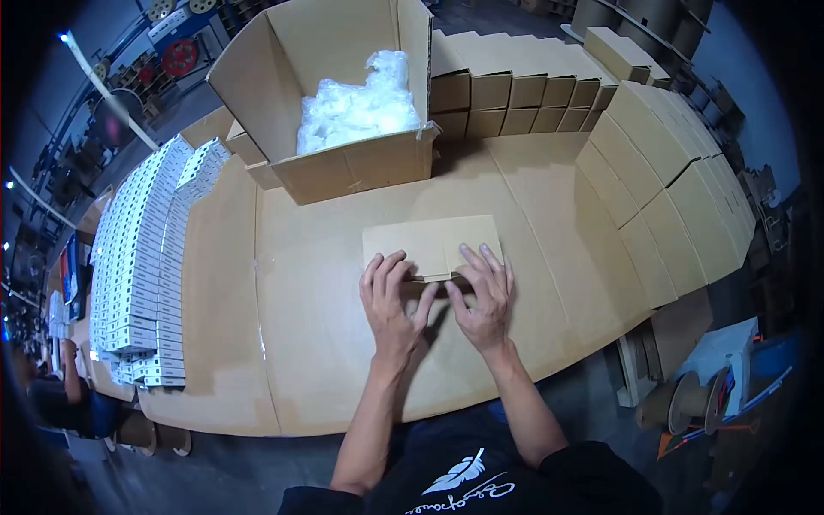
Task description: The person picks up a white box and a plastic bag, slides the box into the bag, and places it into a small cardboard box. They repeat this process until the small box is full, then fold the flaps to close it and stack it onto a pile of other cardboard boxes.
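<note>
A small brown cardboard box (pixel 429 243) lies on the cardboard-covered table (pixel 326 343), in front of me. My left hand (pixel 392 296) is at its near left corner, fingertips on the top and thumb at the near edge. At the near right corner, my right hand (pixel 484 292) has its fingers on the top and its thumb by the front edge. Both hands have their fingers apart and bent over the box. A narrow dark gap shows along the near edge between them. The side under my hands is hidden.
A large open carton (pixel 360 167) with bubble wrap (pixel 356 107) stands beyond the box. Stacked brown boxes (pixel 674 189) line the back and right. White small boxes (pixel 142 257) are piled at the left. A co-worker (pixel 73 390) is at the far left.
</note>
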A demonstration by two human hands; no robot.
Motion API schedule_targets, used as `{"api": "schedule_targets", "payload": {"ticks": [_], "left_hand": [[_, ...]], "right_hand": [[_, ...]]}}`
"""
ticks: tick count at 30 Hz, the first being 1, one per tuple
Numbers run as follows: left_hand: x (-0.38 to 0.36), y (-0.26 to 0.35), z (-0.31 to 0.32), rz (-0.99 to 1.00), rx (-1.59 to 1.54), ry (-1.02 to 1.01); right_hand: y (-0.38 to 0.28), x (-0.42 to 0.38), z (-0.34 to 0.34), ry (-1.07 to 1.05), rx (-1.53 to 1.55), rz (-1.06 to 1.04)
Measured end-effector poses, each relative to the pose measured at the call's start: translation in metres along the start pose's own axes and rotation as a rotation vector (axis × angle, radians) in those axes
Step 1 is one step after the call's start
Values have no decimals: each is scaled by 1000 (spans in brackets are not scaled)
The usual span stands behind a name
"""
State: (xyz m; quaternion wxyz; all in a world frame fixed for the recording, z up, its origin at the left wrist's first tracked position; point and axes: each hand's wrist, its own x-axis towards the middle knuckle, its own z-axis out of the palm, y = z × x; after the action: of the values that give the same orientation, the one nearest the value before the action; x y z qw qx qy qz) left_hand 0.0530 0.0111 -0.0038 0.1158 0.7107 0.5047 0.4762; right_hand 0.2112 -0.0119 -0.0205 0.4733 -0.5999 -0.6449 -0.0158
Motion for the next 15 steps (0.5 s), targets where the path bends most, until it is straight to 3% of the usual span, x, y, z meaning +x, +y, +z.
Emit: {"api": "schedule_targets", "payload": {"ticks": [10,15], "left_hand": [[16,-27,5,159,18,63],[20,-20,-11,16,-71,9]], "right_hand": [[19,34,-14,-88,-37,-185],[26,57,-31,-322,108,-109]]}}
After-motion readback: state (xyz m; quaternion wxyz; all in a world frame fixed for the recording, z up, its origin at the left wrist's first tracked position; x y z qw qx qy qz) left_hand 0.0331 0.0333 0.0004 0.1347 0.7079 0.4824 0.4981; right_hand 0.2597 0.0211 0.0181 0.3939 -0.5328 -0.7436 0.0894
